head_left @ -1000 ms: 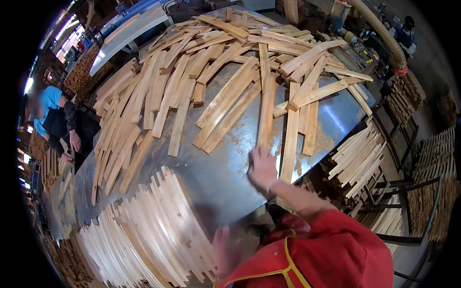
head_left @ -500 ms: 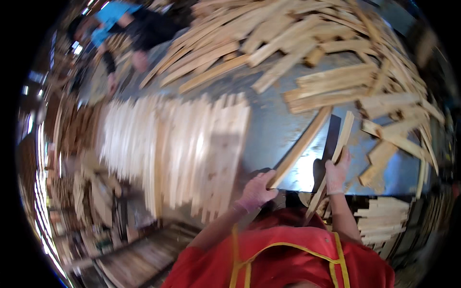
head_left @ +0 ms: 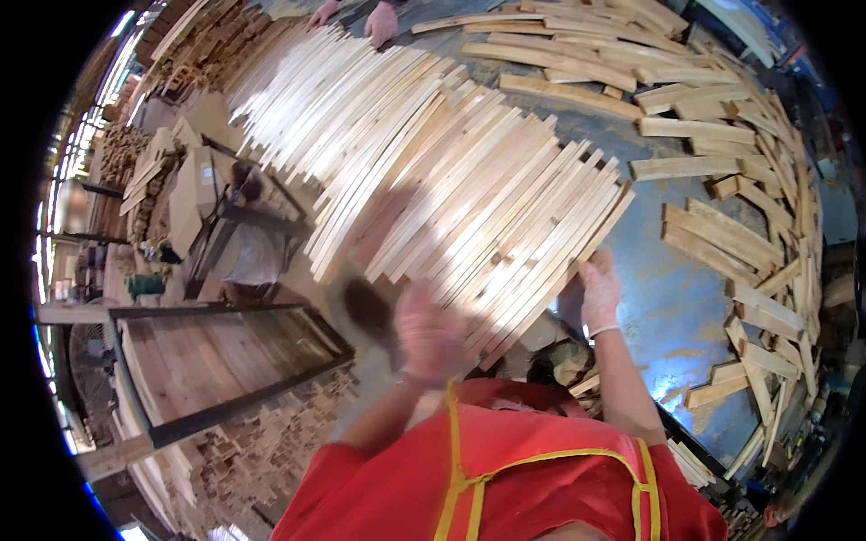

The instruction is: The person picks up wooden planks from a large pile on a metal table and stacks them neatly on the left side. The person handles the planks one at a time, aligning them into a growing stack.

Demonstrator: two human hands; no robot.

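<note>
A row of pale wooden strips (head_left: 505, 180) lies side by side across the table, slanting from upper left to lower right. My right hand (head_left: 600, 293) grips the outermost wooden strip (head_left: 591, 243) along the row's right edge, its fingers partly hidden by the wood. At the near ends of the strips is my left hand (head_left: 428, 334), smeared by motion. Whether it holds anything I cannot tell. Both hands wear light gloves.
Loose wooden boards (head_left: 722, 234) are heaped along the right and far side of the metal table (head_left: 645, 288). Another person's hands (head_left: 382, 24) are at the row's far end. A dark-framed wooden panel (head_left: 225, 361) and stacked offcuts (head_left: 262, 451) stand at the lower left.
The view has turned left toward the row. The strips I held apart over the bare metal no longer show there; both hands are now at the row. The other person's hands are closer to the row.
</note>
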